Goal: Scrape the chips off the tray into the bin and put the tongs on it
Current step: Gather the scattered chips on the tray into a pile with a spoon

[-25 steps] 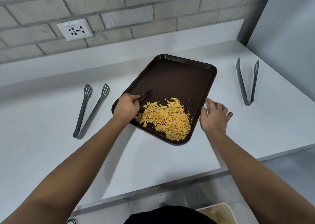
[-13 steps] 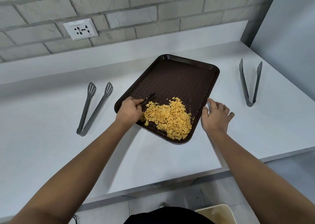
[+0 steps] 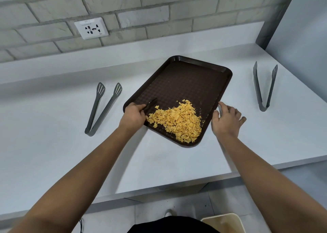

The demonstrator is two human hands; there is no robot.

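A dark brown tray (image 3: 185,80) lies at an angle on the white counter (image 3: 53,153). A heap of broken yellow chips (image 3: 177,121) covers its near corner. My left hand (image 3: 132,116) is at the tray's left rim and grips a thin dark utensil (image 3: 151,102) that points onto the tray beside the chips. My right hand (image 3: 226,119) rests with relaxed, spread fingers against the tray's right rim. One pair of grey tongs (image 3: 101,107) lies to the left of the tray, another pair of tongs (image 3: 263,85) to the right. A cream bin (image 3: 223,222) stands on the floor below the counter edge.
A brick wall with a white socket (image 3: 91,28) runs behind the counter, above a low white ledge. A grey wall panel (image 3: 300,29) closes off the right side. The counter's front edge lies between me and the tray, and grey floor shows below it.
The view has shifted slightly. Both hands stay at the tray's rims, and the utensil's tip has crept a little along the edge of the chip heap.
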